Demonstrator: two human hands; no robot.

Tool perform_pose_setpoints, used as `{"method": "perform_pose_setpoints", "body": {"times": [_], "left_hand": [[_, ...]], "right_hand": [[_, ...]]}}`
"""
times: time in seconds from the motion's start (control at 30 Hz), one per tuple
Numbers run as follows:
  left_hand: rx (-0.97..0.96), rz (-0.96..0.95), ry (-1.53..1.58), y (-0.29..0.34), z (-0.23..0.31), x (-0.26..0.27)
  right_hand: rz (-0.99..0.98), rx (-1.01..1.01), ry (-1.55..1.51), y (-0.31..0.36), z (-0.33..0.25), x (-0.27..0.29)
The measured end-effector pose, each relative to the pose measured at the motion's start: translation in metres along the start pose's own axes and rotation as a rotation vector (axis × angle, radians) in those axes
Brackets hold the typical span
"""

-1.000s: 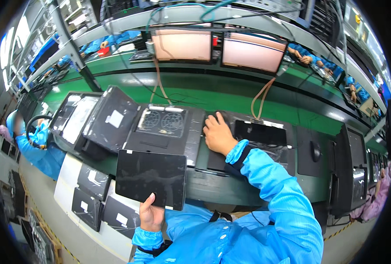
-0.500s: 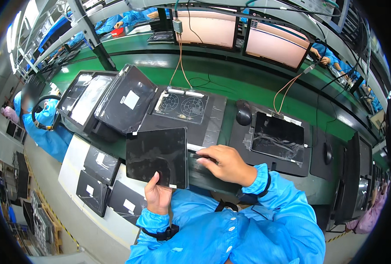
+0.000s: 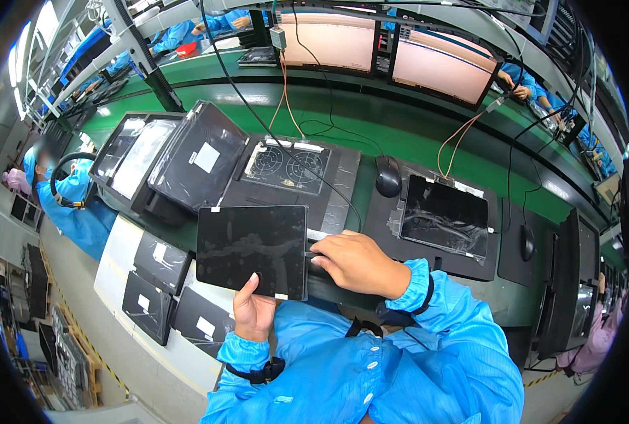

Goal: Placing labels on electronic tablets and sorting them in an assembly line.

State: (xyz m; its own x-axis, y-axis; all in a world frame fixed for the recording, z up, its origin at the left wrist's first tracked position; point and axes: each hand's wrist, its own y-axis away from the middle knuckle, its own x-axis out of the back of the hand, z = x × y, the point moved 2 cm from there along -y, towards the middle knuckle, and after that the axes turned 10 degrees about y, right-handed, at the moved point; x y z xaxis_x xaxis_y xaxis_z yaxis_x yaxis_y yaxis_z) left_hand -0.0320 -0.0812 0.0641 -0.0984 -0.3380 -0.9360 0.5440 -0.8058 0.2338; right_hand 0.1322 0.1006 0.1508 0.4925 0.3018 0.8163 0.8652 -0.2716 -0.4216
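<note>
My left hand (image 3: 255,311) grips a black tablet (image 3: 251,247) from below, its thumb lying on the front of the dark screen near the lower edge. Small white tabs show at the tablet's corners. At the tablet's right edge, my right hand (image 3: 357,263) pinches the dark plug of a black cable (image 3: 286,134). That cable hangs down from the top frame and runs behind the fingers. The plug touches or nearly touches the tablet's side; whether it sits in a port I cannot tell.
A fixture board with two circular targets (image 3: 286,167) lies behind the tablet. To the right are a black mouse (image 3: 388,177) and another tablet (image 3: 445,215) on a dark mat. Film-wrapped panels (image 3: 197,159) stack at left. Two monitors (image 3: 441,67) stand behind. A co-worker (image 3: 74,191) is at far left.
My right hand has moved left against the tablet's edge, its fingers now closed on a plug. A black cable now stretches across the view. The tablet has tilted slightly and shows more of its face.
</note>
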Motion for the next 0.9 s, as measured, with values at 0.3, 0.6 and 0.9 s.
{"method": "perform_pose_setpoints", "body": {"times": [0.3,0.6,0.9], "left_hand": [[0.163,-0.116,-0.205,-0.087,-0.023,-0.03],[0.435,0.005,-0.146,-0.187,-0.038,-0.05],[-0.688,-0.257,-1.954,-0.164,0.044,-0.059]], "right_hand": [[0.238,-0.082,0.404,-0.015,0.032,0.008],[0.178,0.015,0.533,-0.028,0.075,-0.027],[0.102,-0.021,0.484,-0.023,0.081,-0.044]]}}
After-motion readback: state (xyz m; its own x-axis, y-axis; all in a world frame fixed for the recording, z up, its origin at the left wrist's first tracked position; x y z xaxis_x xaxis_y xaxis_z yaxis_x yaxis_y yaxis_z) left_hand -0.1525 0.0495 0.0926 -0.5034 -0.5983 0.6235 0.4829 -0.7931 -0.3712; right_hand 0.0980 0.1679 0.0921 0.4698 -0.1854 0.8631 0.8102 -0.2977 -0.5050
